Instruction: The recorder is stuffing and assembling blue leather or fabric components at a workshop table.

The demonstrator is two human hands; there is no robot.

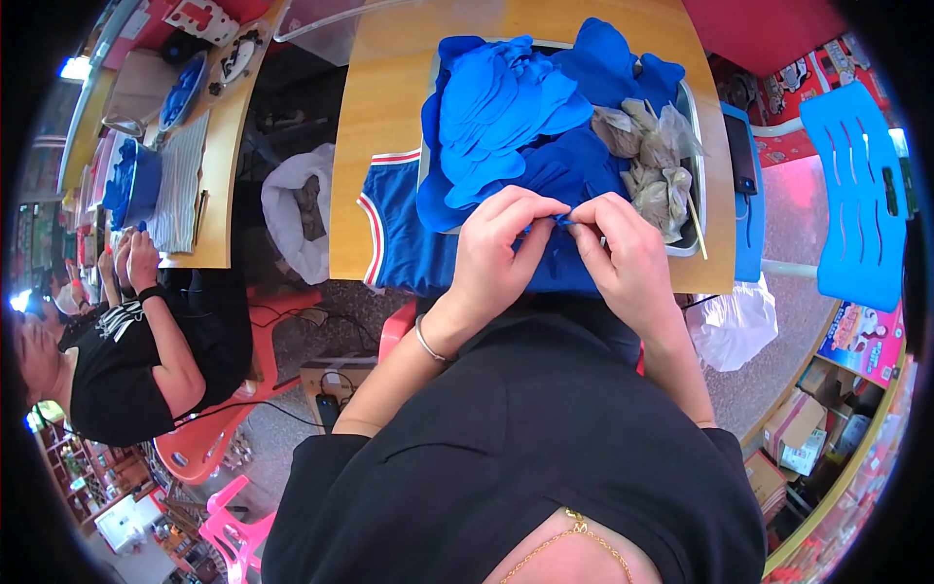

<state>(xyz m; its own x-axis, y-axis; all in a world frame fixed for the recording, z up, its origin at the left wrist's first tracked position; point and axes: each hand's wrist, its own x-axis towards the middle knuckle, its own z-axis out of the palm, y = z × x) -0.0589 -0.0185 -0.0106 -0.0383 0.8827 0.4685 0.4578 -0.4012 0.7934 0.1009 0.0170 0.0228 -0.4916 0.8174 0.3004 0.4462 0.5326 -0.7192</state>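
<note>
Above the near edge of the wooden table, my left hand [506,243] and my right hand [623,248] meet, thumbs and index fingers pinched together. Between the fingertips is a small piece of blue fabric [562,222], mostly hidden. Just beyond them stands a metal tray [699,131] heaped with blue petal-shaped fabric pieces [501,107]. Crumpled clear plastic bags with brownish contents [647,146] lie at the tray's right side, beside a thin wooden stick [698,229]. A dark blue garment with red and white trim [413,219] is spread under my hands and the tray.
At left, another person [126,360] works at a second table [219,185] holding a blue bin [144,185]. A white sack [282,219] stands between the tables. To my right are a blue plastic chair [856,195], a dark phone [741,161] and a white plastic bag [735,326].
</note>
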